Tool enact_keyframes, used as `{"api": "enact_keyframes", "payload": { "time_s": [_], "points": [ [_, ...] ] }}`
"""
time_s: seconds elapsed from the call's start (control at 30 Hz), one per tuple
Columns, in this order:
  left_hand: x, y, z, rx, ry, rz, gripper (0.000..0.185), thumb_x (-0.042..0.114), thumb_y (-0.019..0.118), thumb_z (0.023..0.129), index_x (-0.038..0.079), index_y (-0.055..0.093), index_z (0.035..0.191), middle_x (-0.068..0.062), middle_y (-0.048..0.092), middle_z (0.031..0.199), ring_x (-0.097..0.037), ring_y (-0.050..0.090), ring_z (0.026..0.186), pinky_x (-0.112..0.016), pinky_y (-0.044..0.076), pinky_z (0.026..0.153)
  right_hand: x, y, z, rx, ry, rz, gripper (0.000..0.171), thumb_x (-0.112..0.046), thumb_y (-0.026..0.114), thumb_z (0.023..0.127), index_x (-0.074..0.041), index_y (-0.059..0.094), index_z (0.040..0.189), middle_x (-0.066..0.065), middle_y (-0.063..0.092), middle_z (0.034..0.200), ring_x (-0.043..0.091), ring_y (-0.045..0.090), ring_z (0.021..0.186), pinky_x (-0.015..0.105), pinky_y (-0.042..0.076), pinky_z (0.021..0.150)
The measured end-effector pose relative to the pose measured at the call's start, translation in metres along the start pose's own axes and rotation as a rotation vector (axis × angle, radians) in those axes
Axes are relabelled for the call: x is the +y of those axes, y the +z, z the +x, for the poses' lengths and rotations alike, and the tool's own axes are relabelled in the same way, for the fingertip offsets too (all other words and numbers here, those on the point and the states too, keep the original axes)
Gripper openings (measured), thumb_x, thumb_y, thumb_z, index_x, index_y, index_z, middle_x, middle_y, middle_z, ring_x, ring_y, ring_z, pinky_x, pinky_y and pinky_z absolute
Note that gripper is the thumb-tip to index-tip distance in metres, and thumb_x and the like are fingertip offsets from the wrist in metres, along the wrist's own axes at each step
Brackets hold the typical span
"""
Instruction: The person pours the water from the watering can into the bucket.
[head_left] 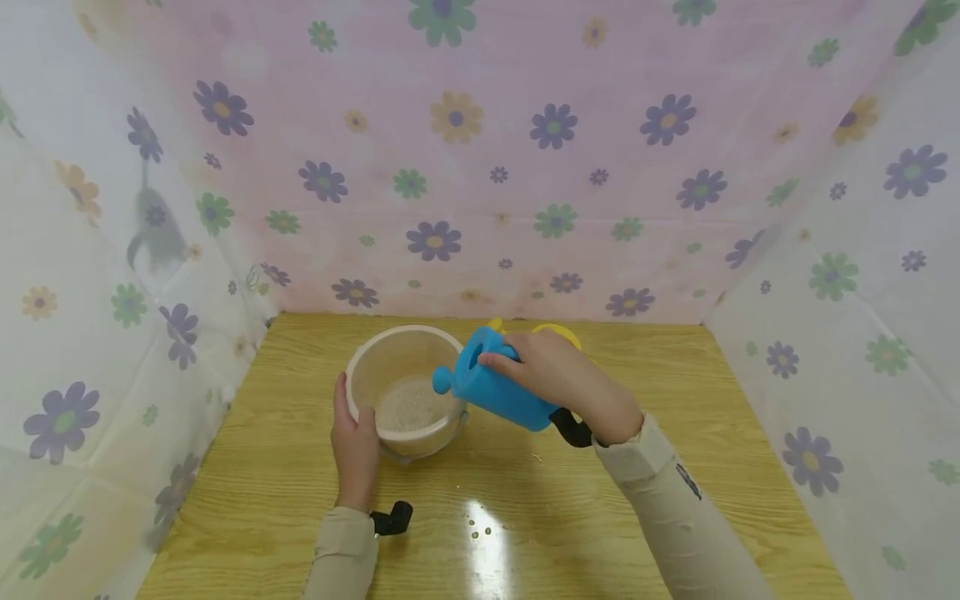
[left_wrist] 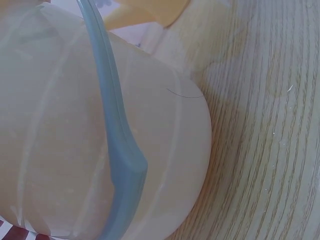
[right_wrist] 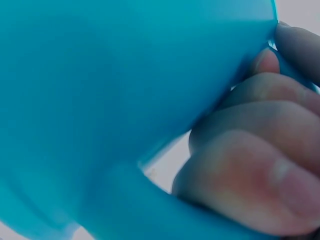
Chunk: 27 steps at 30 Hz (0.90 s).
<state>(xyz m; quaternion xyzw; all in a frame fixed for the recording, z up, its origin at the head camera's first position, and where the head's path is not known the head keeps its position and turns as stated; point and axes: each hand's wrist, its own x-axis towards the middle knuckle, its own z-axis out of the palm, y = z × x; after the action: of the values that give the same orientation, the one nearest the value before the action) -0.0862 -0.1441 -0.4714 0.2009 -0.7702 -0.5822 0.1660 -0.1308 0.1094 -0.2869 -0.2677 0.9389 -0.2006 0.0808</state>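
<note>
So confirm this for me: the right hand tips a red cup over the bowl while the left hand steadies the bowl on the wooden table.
Not quite: the cup is blue, not red, as the head view shows. The right hand does tip it over the bowl, and the left hand steadies that bowl on the wooden table.

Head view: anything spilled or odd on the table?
Yes. A few small grains lie loose on the wooden table, in front of the translucent plastic bowl of rice, beside the glare patch. Nothing else stands out.
</note>
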Motion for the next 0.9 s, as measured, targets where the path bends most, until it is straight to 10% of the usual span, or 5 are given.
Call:
{"api": "enact_keyframes", "payload": {
  "time_s": [0.9],
  "points": [
    [0.002,0.001,-0.001,0.009,-0.004,-0.024,0.063,0.013,0.04,0.085,0.044,0.022,0.137,0.01,0.027,0.142,-0.02,0.034,0.123,-0.043,0.032,0.097,-0.011,-0.011,0.025,-0.075,-0.043,-0.046,0.042,-0.043,0.045,0.089,-0.016,0.036,0.059,-0.002,0.025,0.054,0.014,0.039,0.051,0.031,0.032,0.053]
  ]
}}
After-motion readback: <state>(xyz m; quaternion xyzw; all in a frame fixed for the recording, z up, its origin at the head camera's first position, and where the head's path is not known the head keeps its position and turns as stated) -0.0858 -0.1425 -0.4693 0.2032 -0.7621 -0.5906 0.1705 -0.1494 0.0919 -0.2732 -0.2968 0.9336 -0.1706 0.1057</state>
